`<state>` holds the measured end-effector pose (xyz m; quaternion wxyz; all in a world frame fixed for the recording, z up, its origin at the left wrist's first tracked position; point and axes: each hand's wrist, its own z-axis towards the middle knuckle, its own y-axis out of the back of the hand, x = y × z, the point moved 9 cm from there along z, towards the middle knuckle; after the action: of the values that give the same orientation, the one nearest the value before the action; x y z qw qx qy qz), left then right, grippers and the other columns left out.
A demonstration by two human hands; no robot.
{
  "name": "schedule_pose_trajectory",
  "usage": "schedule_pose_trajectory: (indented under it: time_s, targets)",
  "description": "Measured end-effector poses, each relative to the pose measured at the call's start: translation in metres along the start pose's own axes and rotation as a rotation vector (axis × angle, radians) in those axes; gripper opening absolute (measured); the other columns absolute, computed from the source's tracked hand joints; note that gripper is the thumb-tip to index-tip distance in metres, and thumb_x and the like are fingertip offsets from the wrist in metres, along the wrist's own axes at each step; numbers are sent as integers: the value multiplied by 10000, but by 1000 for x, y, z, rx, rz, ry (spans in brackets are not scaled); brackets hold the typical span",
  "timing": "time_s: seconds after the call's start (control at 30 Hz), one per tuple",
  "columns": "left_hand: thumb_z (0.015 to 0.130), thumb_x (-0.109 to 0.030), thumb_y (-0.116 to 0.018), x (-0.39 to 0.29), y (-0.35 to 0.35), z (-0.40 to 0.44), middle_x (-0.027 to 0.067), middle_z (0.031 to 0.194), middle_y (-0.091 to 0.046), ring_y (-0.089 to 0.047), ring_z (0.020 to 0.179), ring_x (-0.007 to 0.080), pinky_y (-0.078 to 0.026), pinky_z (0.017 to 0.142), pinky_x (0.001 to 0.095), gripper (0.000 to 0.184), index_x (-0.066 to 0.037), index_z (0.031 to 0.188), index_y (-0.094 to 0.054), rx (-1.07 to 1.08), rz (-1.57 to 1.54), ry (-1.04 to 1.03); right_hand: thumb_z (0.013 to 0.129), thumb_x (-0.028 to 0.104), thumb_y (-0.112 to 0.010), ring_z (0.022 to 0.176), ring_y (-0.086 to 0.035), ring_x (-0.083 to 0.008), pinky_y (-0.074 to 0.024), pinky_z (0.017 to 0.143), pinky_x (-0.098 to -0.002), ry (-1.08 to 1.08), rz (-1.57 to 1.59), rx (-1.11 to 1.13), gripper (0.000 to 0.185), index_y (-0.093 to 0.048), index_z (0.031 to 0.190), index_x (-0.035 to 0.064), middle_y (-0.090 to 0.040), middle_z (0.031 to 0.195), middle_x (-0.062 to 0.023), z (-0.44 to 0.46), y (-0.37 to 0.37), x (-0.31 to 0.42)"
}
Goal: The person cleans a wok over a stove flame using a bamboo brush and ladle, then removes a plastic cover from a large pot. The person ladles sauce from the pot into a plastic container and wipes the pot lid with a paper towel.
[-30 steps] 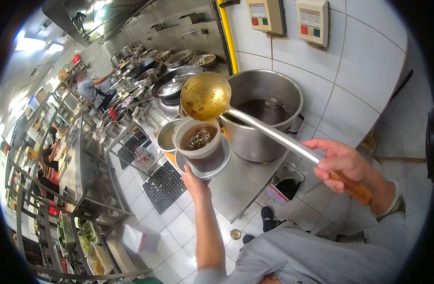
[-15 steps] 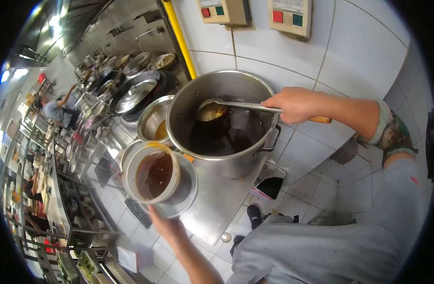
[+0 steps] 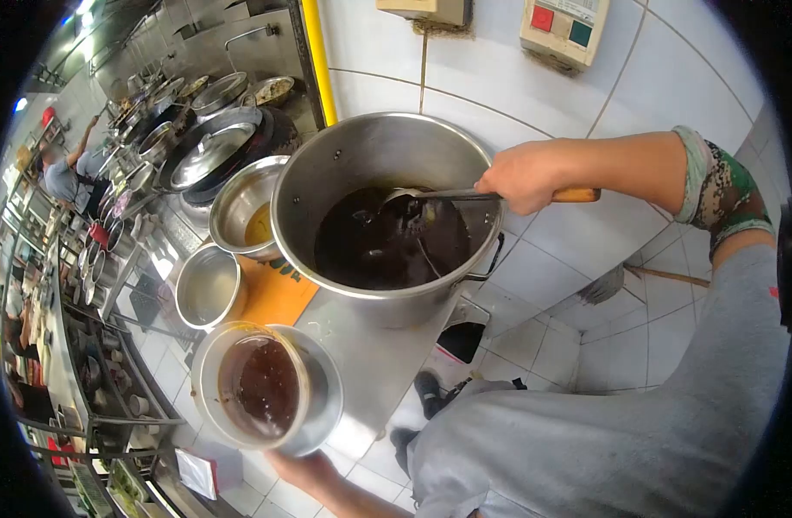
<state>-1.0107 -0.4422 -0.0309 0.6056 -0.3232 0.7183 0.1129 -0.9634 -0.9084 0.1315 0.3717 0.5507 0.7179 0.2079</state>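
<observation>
A long ladle [image 3: 465, 195] with a wooden handle end is held by my right hand [image 3: 521, 177], which is closed round its shaft. Its bowl is dipped in the dark liquid [image 3: 379, 242] inside the large steel pot [image 3: 305, 164]. At the lower left, my left hand [image 3: 305, 470] supports a plastic tub [image 3: 213, 380] and the pale round dish [image 3: 327, 401] under it. Dark brown liquid [image 3: 262, 384] with small bubbles fills much of the tub. The fingers of my left hand are mostly hidden beneath the dish.
Beside the pot are a steel bowl [image 3: 240, 203] with yellow liquid, a smaller bowl [image 3: 208, 285] and an orange board [image 3: 275, 292] on the steel table [image 3: 361, 345]. A lidded wok [image 3: 213, 155] stands farther back. A co-worker [image 3: 63, 177] is at the far left.
The ladle has gone from above the tub into the pot's liquid, with my right hand still on it. The tub and dish now appear lower and farther left.
</observation>
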Motion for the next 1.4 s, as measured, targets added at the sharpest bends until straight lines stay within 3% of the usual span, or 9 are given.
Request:
schedule_pose_trajectory:
  time_s: [0.1,0.17,0.4,0.8,0.87,0.97,1.07,1.17,1.4]
  targets:
    - [925,-254,-474,-10,-1,-7,168,1153,-548,-548,1030,244,-462,893,363,417,78,1171,-526,29,247,-120,679,37,-508,744,-659,-328,-519,660,-424,-20,65,185,574,-498,1251,-5,-656,802,-197,-13,-2,0]
    - [902,-336,-530,7,2,-6,147,1233,-514,-506,1115,257,-412,956,400,480,12,1232,-518,38,-76,47,683,38,-509,708,-661,-302,-518,634,-406,-44,120,230,588,-481,1267,-21,-650,773,-189,-23,4,3]
    - [919,-276,-476,22,11,-1,182,1194,-522,-538,1054,249,-458,887,377,452,70,1208,-507,-56,-207,82,753,73,-554,620,-631,-221,-506,580,-342,-51,357,384,631,-383,1348,-52,-627,784,-156,-31,3,11]
    - [926,-227,-487,-14,11,-19,172,1178,-539,-548,1071,251,-462,890,365,389,67,1177,-526,-76,96,-40,814,121,-604,609,-551,-156,-470,578,-290,27,904,463,618,-347,1357,-26,-576,860,-107,-23,-12,34]
    - [931,-261,-478,-3,13,-17,172,1152,-562,-564,1053,253,-470,883,361,420,67,1192,-516,-60,-200,32,817,123,-604,597,-547,-155,-465,568,-288,44,955,471,608,-353,1352,-22,-574,840,-97,-19,-16,37]
    - [888,-186,-558,1,21,-17,169,1131,-580,-580,1019,268,-476,883,377,405,63,1204,-508,-77,-243,67,827,124,-599,568,-536,-146,-454,545,-287,102,1055,499,593,-354,1349,-12,-569,794,-75,-7,-29,36]
    - [898,-360,-544,-14,19,-21,165,1282,-504,-486,1186,279,-390,1010,422,560,19,1301,-454,19,236,-116,834,119,-594,538,-524,-132,-440,511,-293,171,1170,520,593,-340,1357,-2,-562,749,-56,-1,-33,44]
    - [894,-359,-552,-15,19,-16,167,1307,-486,-474,1201,288,-384,1017,435,567,-9,1324,-435,147,199,-225,836,114,-594,524,-520,-123,-422,474,-298,182,1314,531,602,-324,1363,2,-559,729,-49,1,-40,49]
    - [882,-374,-565,-34,8,-30,165,1329,-460,-465,1201,301,-385,1011,452,570,-36,1322,-439,37,285,-200,845,105,-591,521,-520,-128,-397,424,-289,173,1666,524,601,-311,1361,-23,-567,755,-68,-4,-52,57]
